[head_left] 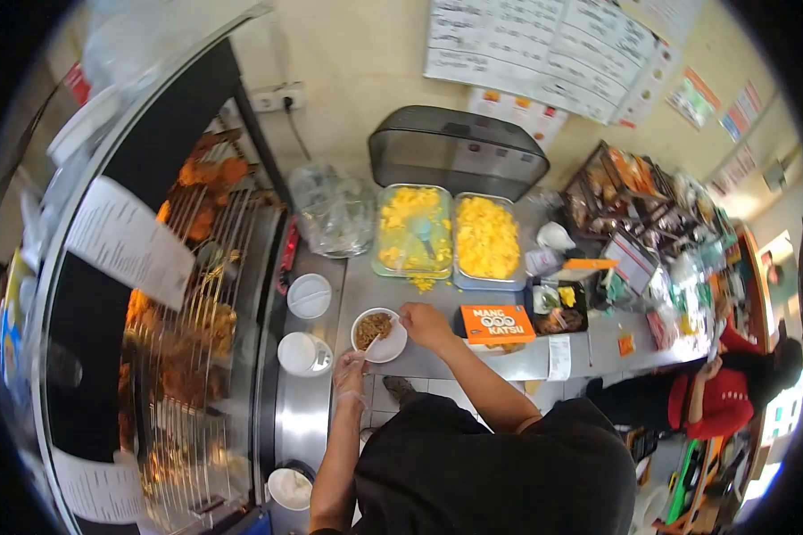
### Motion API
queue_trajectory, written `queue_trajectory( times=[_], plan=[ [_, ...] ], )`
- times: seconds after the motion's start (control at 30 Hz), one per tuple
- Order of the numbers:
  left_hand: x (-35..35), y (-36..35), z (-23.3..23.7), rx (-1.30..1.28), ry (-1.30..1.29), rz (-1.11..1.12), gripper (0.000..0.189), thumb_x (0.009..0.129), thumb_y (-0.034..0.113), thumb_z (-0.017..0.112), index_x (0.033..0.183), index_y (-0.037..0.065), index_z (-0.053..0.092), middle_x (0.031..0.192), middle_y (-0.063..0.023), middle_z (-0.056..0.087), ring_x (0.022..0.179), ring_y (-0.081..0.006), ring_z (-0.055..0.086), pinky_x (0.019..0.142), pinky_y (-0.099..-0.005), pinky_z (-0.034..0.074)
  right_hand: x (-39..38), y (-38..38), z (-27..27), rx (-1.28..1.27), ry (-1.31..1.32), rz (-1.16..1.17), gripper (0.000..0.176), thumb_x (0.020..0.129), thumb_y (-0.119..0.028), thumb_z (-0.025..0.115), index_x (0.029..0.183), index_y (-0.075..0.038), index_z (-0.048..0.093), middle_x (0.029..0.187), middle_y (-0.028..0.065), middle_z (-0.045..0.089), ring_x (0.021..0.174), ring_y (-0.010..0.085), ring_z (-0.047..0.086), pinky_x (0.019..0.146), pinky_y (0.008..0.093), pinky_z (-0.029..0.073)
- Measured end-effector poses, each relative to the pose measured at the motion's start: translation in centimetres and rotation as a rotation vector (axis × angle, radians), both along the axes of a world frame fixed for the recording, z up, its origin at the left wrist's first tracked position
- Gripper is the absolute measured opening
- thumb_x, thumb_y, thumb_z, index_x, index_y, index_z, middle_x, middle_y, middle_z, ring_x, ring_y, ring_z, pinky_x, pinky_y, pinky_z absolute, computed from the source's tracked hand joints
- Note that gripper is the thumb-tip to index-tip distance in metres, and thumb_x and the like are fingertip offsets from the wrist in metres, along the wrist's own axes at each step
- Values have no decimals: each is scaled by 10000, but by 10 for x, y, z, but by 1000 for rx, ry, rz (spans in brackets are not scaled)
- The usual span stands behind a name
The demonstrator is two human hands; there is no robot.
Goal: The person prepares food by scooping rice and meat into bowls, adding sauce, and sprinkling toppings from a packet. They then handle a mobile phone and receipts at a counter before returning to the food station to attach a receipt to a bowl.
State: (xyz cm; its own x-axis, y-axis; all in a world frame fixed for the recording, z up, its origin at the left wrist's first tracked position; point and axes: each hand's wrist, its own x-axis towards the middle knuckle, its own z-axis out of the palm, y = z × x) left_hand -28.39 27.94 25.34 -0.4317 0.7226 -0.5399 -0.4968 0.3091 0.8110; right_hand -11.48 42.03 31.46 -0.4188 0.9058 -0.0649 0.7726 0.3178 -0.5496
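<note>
Fingers (359, 357) of the left hand (349, 373) are pinching a pale spoon (373, 343) in the bowl (396, 343) of brown food (371, 329); the right hand (425, 325) is reaching inward, partly curled, holding the rim. Tubs (310, 296) are standing left, an orange box (497, 324) right; beyond, a dark lid (459, 147) is rising behind yellow-filled trays (467, 280).

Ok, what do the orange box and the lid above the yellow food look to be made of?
The orange box: likely printed cardboard, given its flat panels and crisp edges. The raised lid: apparently smoky, glossy plastic, since the wall shows dimly through it.
</note>
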Motion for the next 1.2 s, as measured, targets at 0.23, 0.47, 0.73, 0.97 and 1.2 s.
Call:
queue_trajectory(
  times=[0.23, 0.47, 0.73, 0.97, 1.2],
  plan=[
    [8, 14, -13, 29, -59, 93, 181, 874, 91, 632, 1035, 96, 551, 888, -13, 593, 830, -115, 570, 715, -236, 453, 116, 35, 98, -30, 511, -193, 314, 976, -268, 505, 862, -1, 623, 830, 52, 640, 756, 132, 614, 658, 303, 503],
    [22, 32, -4, 90, 2, 31, 167, 869, 84, 658, 1017, 60, 584, 935, -42, 631, 864, -152, 618, 817, -289, 491, 40, 104, 166, -88, 595, 106, 223, 990, -181, 447, 987, -27, 608, 901, 64, 604, 838, 142, 602, 697, 278, 512],
    [-6, -28, 5, 12, 233, 8, 271, 921, 228, 621, 1112, 41, 581, 1028, -32, 609, 927, -128, 571, 860, -290, 465, -165, 281, 33, 221, -82, 763, 247, 892, -197, 501, 937, -9, 655, 914, 252, 622, 877, 431, 589, 772, 498, 469],
    [8, -147, 55, -126, 277, 465, 441, 904, 336, 649, 1162, -12, 561, 1023, -85, 633, 957, -167, 622, 873, -309, 476, -249, 275, -44, -643, 537, 678, 374, 738, 11, 518, 1099, -29, 607, 952, 128, 611, 754, 266, 567, 706, 365, 479],
    [52, -173, 58, -103, -31, 959, 389, 889, 303, 674, 1117, 3, 577, 983, -43, 619, 920, -173, 628, 864, -288, 470, -228, 296, -63, 527, -802, 638, 502, 838, -234, 612, 1273, -6, 508, 1364, 181, 479, 1247, 306, 477, 1035, 438, 357]
  ],
)
